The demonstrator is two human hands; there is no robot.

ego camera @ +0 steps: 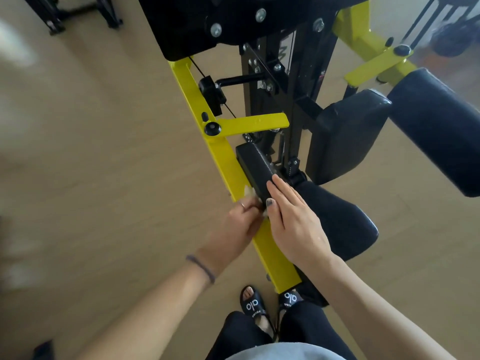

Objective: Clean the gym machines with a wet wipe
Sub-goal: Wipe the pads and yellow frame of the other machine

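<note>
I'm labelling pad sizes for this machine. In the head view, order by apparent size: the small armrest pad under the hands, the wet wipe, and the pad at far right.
1. Far-right pad, cut off by the frame
2. Armrest pad
3. Wet wipe, mostly hidden by the left hand

Open wood floor [104, 152] lies left of the yellow frame bar [226, 162] — to its right, black pads [345, 136] and the upright column [272, 81] crowd close.

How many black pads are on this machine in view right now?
4. One small pad under the right hand, a seat pad beside it, and two larger pads at right. More may be hidden.
</note>
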